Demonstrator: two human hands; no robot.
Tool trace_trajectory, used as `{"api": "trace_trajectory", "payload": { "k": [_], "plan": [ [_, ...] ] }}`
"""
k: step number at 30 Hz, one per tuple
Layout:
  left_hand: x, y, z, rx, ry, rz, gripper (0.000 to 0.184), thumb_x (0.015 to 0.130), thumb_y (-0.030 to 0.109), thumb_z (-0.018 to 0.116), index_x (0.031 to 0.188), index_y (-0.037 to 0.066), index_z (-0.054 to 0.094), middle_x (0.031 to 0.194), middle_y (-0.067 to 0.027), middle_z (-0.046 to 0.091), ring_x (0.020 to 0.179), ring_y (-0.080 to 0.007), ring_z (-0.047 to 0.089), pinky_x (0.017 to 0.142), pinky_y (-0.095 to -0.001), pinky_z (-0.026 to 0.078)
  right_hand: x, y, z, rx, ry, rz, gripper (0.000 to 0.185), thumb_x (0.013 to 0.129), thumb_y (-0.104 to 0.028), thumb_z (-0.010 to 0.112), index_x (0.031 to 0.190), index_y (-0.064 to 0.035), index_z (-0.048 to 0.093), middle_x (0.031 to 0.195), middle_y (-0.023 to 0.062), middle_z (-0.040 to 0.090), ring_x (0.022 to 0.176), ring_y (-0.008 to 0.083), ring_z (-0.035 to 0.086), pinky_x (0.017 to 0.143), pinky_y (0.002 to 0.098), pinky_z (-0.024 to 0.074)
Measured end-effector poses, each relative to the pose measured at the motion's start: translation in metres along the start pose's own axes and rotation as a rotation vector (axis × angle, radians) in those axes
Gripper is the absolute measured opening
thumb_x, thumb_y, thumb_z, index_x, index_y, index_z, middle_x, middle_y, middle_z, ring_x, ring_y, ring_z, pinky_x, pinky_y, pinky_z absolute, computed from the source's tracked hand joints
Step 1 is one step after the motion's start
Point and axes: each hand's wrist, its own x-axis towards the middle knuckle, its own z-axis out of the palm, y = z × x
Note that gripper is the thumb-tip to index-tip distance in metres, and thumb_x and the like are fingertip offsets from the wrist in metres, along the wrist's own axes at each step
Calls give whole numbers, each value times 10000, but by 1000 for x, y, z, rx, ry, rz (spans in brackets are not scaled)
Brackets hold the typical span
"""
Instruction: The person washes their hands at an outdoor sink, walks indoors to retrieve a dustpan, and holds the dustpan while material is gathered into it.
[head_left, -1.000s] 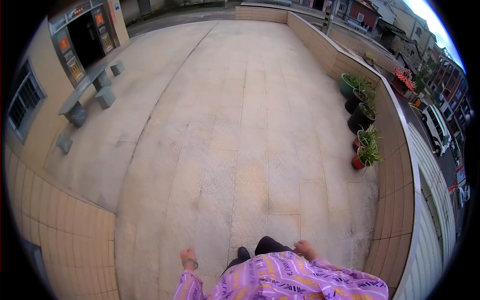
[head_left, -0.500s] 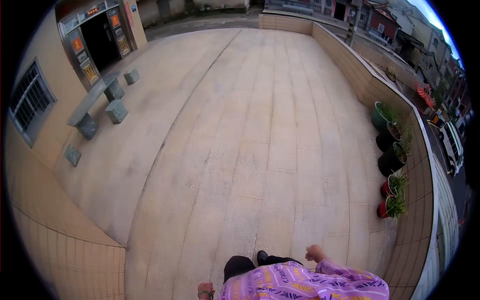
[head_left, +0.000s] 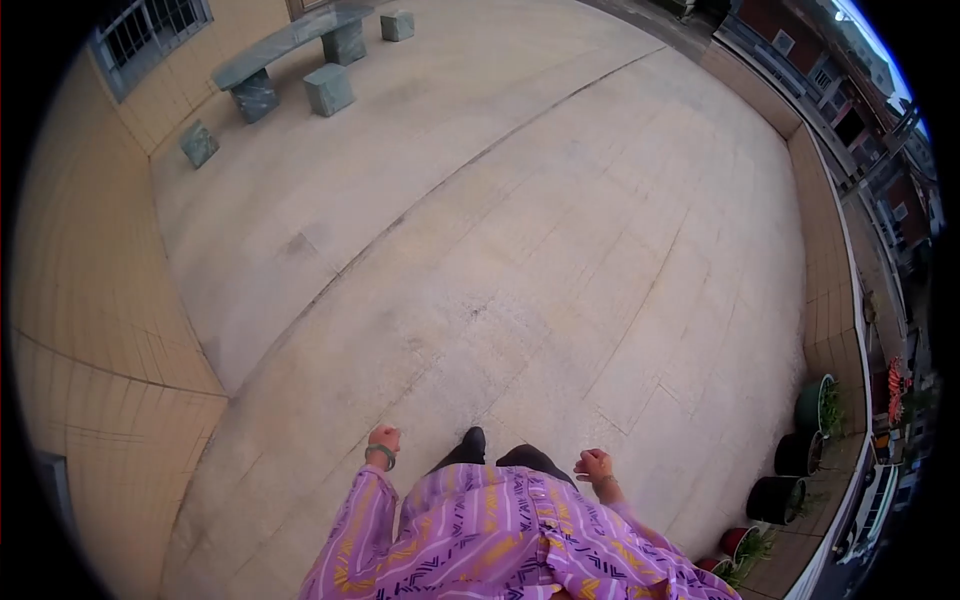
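Two bare hands: well apart, one on each side of the body, both with fingers curled inward; too small in view to tell whether either is fully closed.
Left hand (head_left: 384, 437): raised above the paving (head_left: 560, 250), a green bangle (head_left: 388, 456) around its wrist.
Right hand (head_left: 594, 466): just beside the dark trousers (head_left: 535, 461).
Patterned purple shirt (head_left: 480, 530): worn by the person, its long sleeves running to both forearms.
Black shoe (head_left: 474, 440): on the paving, between the hands.
Stone bench (head_left: 290, 45): far left, near a barred window (head_left: 150, 35), with square stone stools (head_left: 329, 90) around it.
Potted plants (head_left: 797, 454): lower right, in green, black and red pots along the parapet wall (head_left: 830, 290).
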Motion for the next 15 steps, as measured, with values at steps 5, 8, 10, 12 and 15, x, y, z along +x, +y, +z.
{"api": "trace_trajectory", "payload": {
  "k": [5,8,10,12,15],
  "plan": [
    [125,226,64,136,67,528,137,707,185,535,742,52,530,594,-39,526,465,-113,499,420,-238,409,106,-1,-44,-791,-66,-356,211,681,-182,507,831,-34,519,683,122,572,587,229,569,487,340,452],
    [174,326,91,134,126,540,228,676,263,563,725,40,549,658,-96,579,611,-200,557,573,-312,435,180,-30,-56,-1454,-27,-391,198,643,-253,544,747,-86,571,708,122,593,657,253,581,565,369,450],
    [196,331,101,98,129,449,220,675,259,560,718,43,550,648,-96,578,589,-197,556,559,-312,435,225,-71,-56,-1450,-53,-342,197,643,-275,543,732,-103,577,703,123,590,664,263,578,565,375,446],
    [220,340,97,90,139,254,211,670,256,552,708,48,554,615,-89,574,540,-192,550,529,-310,434,274,-139,-47,-1488,-80,-406,198,642,-298,541,717,-119,583,698,123,586,672,274,575,564,381,441],
    [224,321,88,95,70,-2,179,689,205,562,743,41,513,573,-52,520,455,-136,501,386,-260,398,337,-298,-3,-1572,-114,-563,230,635,-332,542,720,-124,589,692,113,584,670,280,571,560,373,439]
  ]
}}
